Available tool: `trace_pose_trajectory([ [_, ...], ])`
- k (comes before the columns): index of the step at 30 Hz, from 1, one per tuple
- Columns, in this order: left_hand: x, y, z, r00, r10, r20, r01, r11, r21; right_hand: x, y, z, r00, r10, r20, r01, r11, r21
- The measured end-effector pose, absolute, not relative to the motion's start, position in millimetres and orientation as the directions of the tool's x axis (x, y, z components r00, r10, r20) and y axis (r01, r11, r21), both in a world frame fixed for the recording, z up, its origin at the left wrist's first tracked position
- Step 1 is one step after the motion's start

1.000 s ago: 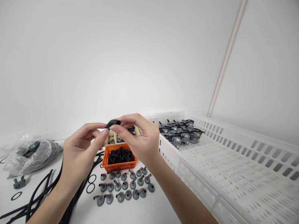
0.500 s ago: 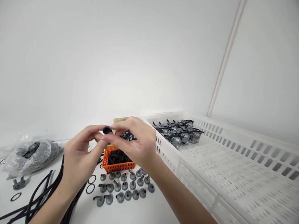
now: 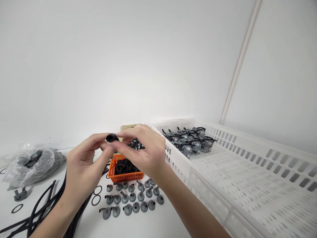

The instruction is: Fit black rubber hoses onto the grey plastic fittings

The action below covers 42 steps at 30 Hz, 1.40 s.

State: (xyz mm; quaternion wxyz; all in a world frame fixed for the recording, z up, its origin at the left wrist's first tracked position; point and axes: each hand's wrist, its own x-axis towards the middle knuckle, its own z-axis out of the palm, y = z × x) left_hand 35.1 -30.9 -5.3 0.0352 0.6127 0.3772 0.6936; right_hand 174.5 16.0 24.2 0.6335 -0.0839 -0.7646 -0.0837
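In front of me, above the table, a small black hollow tube-like piece (image 3: pixel 112 137) shows its round open end toward me. Thumb and fingers of my left hand (image 3: pixel 83 165) pinch it from the left. My right hand (image 3: pixel 146 152) grips it from the other side, fingertips close to the left ones; the rest of the piece is hidden by them. Just below and behind the hands stands an orange basket (image 3: pixel 127 177) of black curved pieces (image 3: pixel 125 166). Nearer to me, several grey round fittings (image 3: pixel 127 209) with short spouts are laid out in rows.
On the right is a large white slotted crate (image 3: pixel 210 188), with several grey assemblies (image 3: pixel 184 142) with black hoses at its far end. To the left lie long black tubes (image 3: pixel 37 211), black rings (image 3: pixel 96 200), a grey forked part (image 3: pixel 20 195) and a clear plastic bag (image 3: pixel 47 168).
The black piece has turned and shifted slightly left between my fingers, so more of its side and open end shows. Both hands stay nearly in place.
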Motion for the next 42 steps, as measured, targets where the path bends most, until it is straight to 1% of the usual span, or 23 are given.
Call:
trace_pose_trajectory([
  [6, 33.6, -31.5, -5.5, -0.241, 0.517, 0.822, 0.423, -0.706, 0.568, 175.1, 16.4, 24.5, -0.161, -0.020, 0.987, 0.220, 0.974, 0.056],
  [11, 34.6, -32.1, -5.0, -0.256, 0.505, 0.824, 0.428, -0.705, 0.565, 173.9, 16.9, 26.4, -0.196, -0.039, 0.980, 0.247, 0.965, 0.088],
  [13, 36.0, -32.5, -3.5, -0.267, 0.483, 0.834, 0.444, -0.707, 0.551, 172.8, 16.4, 27.0, -0.161, -0.050, 0.986, 0.259, 0.961, 0.091],
  [15, 37.2, -33.4, -1.4, -0.280, 0.454, 0.846, 0.462, -0.709, 0.533, 171.7, 15.3, 27.4, -0.089, -0.049, 0.995, 0.262, 0.962, 0.071],
  [17, 37.8, -34.5, 0.3, -0.299, 0.425, 0.854, 0.478, -0.708, 0.520, 171.4, 14.1, 28.0, -0.023, -0.011, 1.000, 0.255, 0.967, 0.016],
  [19, 37.8, -34.9, 1.3, -0.311, 0.411, 0.857, 0.483, -0.709, 0.515, 172.2, 13.3, 28.8, 0.034, 0.075, 0.997, 0.227, 0.971, -0.081],
  [22, 37.3, -33.8, 1.0, -0.291, 0.411, 0.864, 0.467, -0.727, 0.503, 174.9, 14.0, 30.3, 0.088, 0.229, 0.969, 0.130, 0.962, -0.239],
  [25, 37.4, -32.3, -0.5, -0.274, 0.397, 0.876, 0.454, -0.749, 0.482, 177.3, 15.9, 31.7, 0.082, 0.339, 0.937, 0.018, 0.940, -0.341],
  [29, 37.7, -33.3, -2.4, -0.288, 0.374, 0.882, 0.473, -0.745, 0.471, 176.8, 18.2, 32.6, 0.022, 0.466, 0.884, -0.113, 0.880, -0.461],
  [33, 37.3, -35.6, -3.6, -0.287, 0.365, 0.886, 0.486, -0.741, 0.463, 174.1, 19.2, 32.7, -0.098, 0.565, 0.819, -0.214, 0.792, -0.572],
  [36, 36.9, -35.7, -4.1, -0.273, 0.350, 0.896, 0.506, -0.740, 0.443, 172.2, 16.9, 33.1, -0.182, 0.629, 0.756, -0.269, 0.707, -0.654],
  [39, 36.2, -34.7, -3.9, -0.250, 0.299, 0.921, 0.530, -0.754, 0.389, 170.7, 12.3, 34.0, -0.269, 0.697, 0.665, -0.307, 0.592, -0.745],
  [42, 35.4, -34.1, -2.8, -0.244, 0.259, 0.935, 0.538, -0.766, 0.353, 169.7, 9.0, 34.6, -0.338, 0.722, 0.604, -0.309, 0.521, -0.796],
])
